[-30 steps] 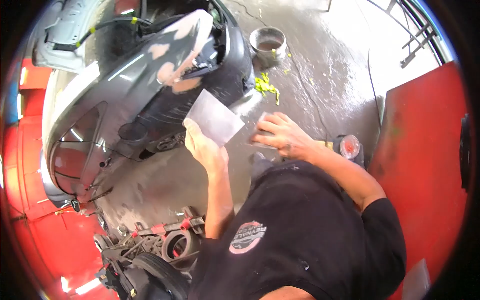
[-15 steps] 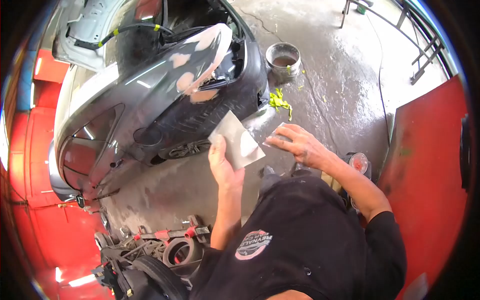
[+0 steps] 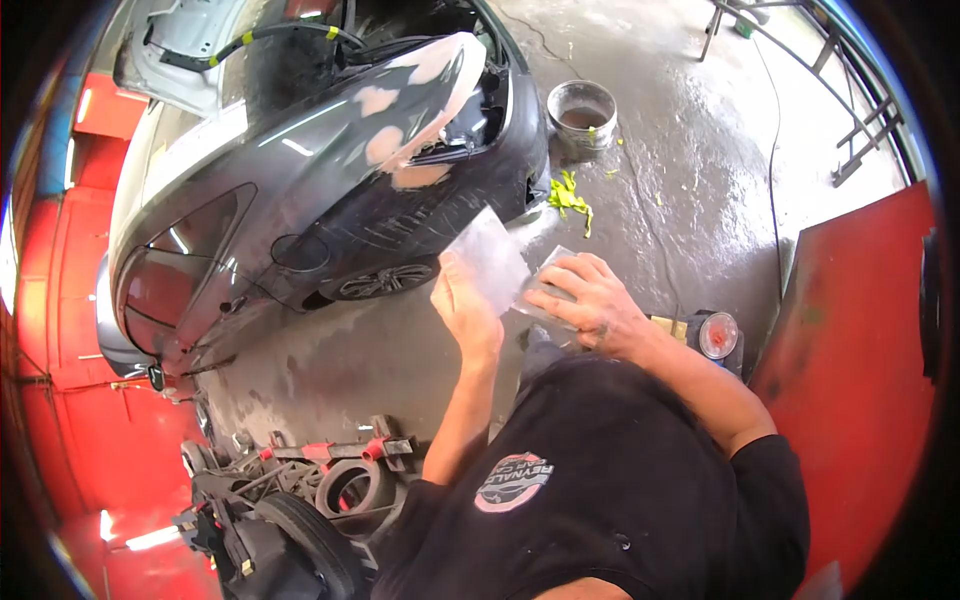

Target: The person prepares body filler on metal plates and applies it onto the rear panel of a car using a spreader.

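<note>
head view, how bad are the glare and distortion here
Head view, upper right: glare washes out the shiny floor; head view, left: light streaks reflect off the dark car; head view, edges: fisheye-like curving, black corners; head view, centre: left hand and right hand look fairly clear.

A flat sheet (image 3: 538,274) is partly hidden — under right fingers (image 3: 582,270).

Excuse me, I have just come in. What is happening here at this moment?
Someone in a black shirt stands near a dark car with pale patches on its body. The left hand holds a flat pale sheet, and the right hand grips another flat piece close to it; whether the two touch, I cannot tell. Neither hand is on the car. A bucket stands beside the car, with some yellow-green material lying near it.
</note>
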Demonstrator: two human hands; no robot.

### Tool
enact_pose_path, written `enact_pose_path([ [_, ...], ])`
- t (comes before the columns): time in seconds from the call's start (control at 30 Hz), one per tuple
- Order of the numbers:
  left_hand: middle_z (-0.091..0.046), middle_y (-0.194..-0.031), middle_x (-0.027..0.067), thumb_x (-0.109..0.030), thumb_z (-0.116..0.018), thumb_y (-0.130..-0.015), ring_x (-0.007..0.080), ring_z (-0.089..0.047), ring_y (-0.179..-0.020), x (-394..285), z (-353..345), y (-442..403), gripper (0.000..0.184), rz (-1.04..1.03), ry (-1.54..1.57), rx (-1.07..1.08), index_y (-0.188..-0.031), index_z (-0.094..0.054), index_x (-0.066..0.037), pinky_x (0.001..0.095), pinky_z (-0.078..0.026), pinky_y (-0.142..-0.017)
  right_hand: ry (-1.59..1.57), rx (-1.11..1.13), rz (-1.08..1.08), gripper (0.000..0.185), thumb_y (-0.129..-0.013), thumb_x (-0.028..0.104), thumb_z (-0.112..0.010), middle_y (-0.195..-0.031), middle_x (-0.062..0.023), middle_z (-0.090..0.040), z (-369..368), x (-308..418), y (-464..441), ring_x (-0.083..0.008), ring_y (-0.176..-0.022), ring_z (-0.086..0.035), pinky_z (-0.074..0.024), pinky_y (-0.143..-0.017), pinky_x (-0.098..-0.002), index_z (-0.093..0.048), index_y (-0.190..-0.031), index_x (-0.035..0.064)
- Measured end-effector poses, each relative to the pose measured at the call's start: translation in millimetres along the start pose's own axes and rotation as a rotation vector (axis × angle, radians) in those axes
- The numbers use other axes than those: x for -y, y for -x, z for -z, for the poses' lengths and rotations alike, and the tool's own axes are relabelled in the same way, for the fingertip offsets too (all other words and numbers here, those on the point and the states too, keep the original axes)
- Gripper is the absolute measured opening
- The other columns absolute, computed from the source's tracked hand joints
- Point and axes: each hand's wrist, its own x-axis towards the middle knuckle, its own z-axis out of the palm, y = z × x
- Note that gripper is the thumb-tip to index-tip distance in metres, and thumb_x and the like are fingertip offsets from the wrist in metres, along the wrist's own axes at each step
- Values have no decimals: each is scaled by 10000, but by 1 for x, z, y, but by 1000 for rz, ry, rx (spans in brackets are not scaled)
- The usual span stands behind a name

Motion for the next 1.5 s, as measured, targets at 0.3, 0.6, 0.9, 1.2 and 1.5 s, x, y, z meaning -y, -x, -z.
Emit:
enact_pose_path([
  [0.3, -705, -1088, 85, -282, -544, -1086, 191, -683, -966, 10, 12, -6, 314, 442, 322, 95, -1166, -644, 5, 341, -558, -858, -251, -161, 165, 623, -740, -2, -627, -1331, -155, -588, 32, 8, -20, -393, -1291, -540, -491, -1060, -487, -644, -1358, 79],
  [0.6, -718, -1144, 89, -238, -578, -1075, 195, -687, -1044, -21, 3, -1, 318, 234, 188, 113, -1242, -643, 26, 348, -549, -939, -85, -76, -105, 639, -722, -50, -607, -1303, -128, -588, 4, -42, 17, -376, -1230, -570, -488, -1040, -472, -622, -1344, 96],
  [0.9, -702, -1090, 129, -303, -442, -1127, 190, -652, -992, -10, -14, 4, 463, 124, -5, 105, -1177, -642, 111, 340, -538, -868, 41, -158, 54, 548, -704, 87, -665, -1255, -56, -615, 4, -3, -14, -301, -1204, -560, -434, -1023, -487, -695, -1248, 155],
  [1.2, -678, -1141, 127, -347, -497, -1112, 179, -647, -1009, -5, 5, -21, 464, -57, 35, -59, -1197, -626, 90, 341, -536, -895, -181, -129, -76, 628, -681, -9, -641, -1287, -107, -621, 5, -30, 11, -356, -1222, -579, -469, -1042, -487, -690, -1292, 130],
  [1.5, -694, -1200, 101, -211, -618, -1030, 238, -666, -1119, 8, 0, 5, 307, 479, 354, 88, -1267, -620, -16, 398, -529, -986, -139, -151, 55, 630, -745, -27, -642, -1390, -142, -558, 24, -18, -4, -402, -1291, -531, -472, -1084, -473, -660, -1358, 117],
])
